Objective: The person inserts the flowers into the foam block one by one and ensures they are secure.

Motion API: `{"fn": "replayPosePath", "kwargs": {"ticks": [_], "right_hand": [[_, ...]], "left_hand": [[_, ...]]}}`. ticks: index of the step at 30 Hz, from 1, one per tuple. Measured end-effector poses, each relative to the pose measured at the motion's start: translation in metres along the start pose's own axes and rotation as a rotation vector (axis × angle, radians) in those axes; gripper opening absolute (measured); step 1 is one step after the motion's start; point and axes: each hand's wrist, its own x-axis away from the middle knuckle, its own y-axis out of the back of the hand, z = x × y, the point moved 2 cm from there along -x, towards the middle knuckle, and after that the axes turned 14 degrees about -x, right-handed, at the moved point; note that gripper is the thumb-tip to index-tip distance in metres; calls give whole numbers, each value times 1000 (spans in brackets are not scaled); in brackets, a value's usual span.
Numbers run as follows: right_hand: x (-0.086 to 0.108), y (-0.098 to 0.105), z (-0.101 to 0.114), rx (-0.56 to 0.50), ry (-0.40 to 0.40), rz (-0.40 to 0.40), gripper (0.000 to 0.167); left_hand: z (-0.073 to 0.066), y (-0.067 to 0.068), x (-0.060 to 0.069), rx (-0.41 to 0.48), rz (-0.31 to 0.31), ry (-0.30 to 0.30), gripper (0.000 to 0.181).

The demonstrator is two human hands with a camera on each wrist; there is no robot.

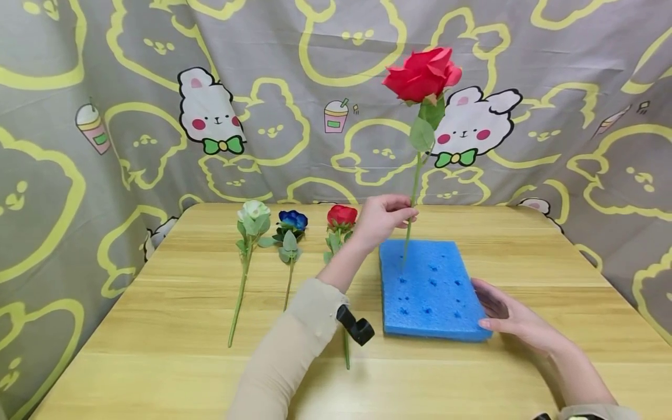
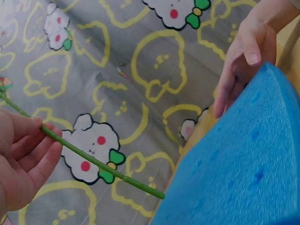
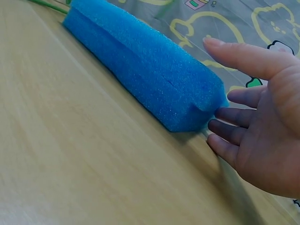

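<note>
My left hand [image 1: 382, 220] pinches the green stem [image 2: 101, 164] of an artificial red rose [image 1: 424, 74] between thumb and fingers. The bloom stands high, and the stem slants down to the blue foam block [image 1: 420, 324]. Its lower tip is over the far left part of the block; whether it touches the foam, I cannot tell. Several small holes dot the block's top. At the block's right side is my right hand [image 1: 517, 319], its fingers extended and its thumb by the near right corner. In the right wrist view, the fingertips [image 3: 225, 116] meet the foam's end.
Left of the block lie a pale green-white rose [image 1: 254, 217], a blue flower [image 1: 292, 220] and another red rose [image 1: 342, 216], stems toward me. My left forearm partly covers that red rose's stem. A patterned curtain [image 1: 294, 157] hangs behind the wooden table [image 1: 173, 303].
</note>
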Motion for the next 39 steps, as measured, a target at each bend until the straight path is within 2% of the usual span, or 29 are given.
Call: {"fn": "replayPosePath", "kwargs": {"ticks": [6, 7, 13, 18, 24, 33, 39], "right_hand": [[1, 0, -1, -27, -27, -8, 71], [1, 0, -1, -29, -28, -8, 72], [-2, -1, 1, -35, -8, 11, 72], [-1, -1, 0, -48, -18, 4, 72], [-1, 2, -5, -45, 0, 13, 71], [-2, 0, -4, -17, 11, 12, 70], [-2, 0, -4, -10, 2, 10, 70]], "left_hand": [[-2, -23, -14, 2, 0, -22, 18], [-6, -26, -14, 1, 3, -21, 17], [-7, -47, -23, -55, 6, -40, 14], [0, -61, -30, -75, 1, -44, 13], [4, -71, -35, -92, -23, -41, 12], [10, -76, -42, -134, -78, -36, 13], [10, -79, -44, -196, -69, -52, 14]]}}
